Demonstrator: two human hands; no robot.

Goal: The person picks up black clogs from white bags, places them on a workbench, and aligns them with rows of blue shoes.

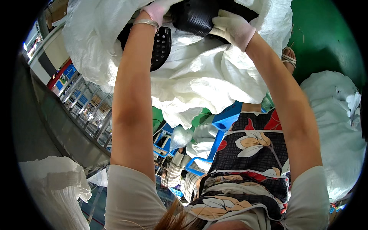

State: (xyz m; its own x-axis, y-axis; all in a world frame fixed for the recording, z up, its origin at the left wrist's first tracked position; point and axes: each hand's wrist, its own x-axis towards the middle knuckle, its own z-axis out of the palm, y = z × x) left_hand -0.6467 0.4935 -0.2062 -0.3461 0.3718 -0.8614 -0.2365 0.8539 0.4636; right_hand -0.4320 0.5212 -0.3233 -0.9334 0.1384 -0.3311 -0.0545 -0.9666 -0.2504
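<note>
White sack (199,82): wide-mouthed, soft and rumpled, its near edge slumped in loose folds toward the wearer. Black ribbed piece (193,18): one, curved and glossy, in the sack's mouth, well beyond the near edge, between the hands. Black perforated piece (161,48): one, round-cornered, toward the sack's left edge, partly behind the left forearm. Right hand (233,30): white-gloved, fingers half curled, tips against the ribbed piece's right side; firmness of hold cannot be told. Left hand (158,10): pink-tinged glove, reaching to the ribbed piece's left, cropped by the upper border; finger opening and any hold cannot be told. Handling notes, by judgement: the ribbed piece looks slick, so thumb and fingers are best set on opposite sides of its rim, both hands sharing the load; loose sack folds are best kept out of the grip, and the perforated piece's edge clear of the left wrist's bracelet (146,23).
</note>
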